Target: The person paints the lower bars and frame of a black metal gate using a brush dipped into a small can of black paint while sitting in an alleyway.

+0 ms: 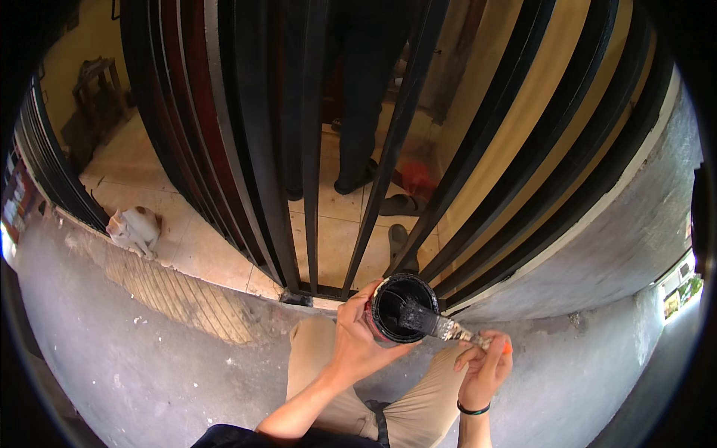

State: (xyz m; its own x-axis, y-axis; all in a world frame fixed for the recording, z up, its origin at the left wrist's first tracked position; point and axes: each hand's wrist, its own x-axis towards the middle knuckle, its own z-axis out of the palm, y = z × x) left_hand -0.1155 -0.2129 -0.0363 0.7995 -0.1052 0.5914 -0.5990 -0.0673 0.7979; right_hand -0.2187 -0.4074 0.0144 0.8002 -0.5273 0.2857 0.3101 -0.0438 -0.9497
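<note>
Black paint (pixel 391 300) coated the inside of the can (pixel 404 277), which was held above the gap between the person's knees (pixel 314 336), near the foot of the gate (pixel 312 187). The left hand (pixel 357 332) had its fingers curled round the can's side; the right hand (pixel 487 364) pinched the handle of the brush (pixel 445 328), bristles inside the can. Beyond the bars stood someone in dark trousers (pixel 360 112), near sandals (pixel 404 205); farther left, a cat (pixel 136 228) lay on the tiles (pixel 187 239).
</note>
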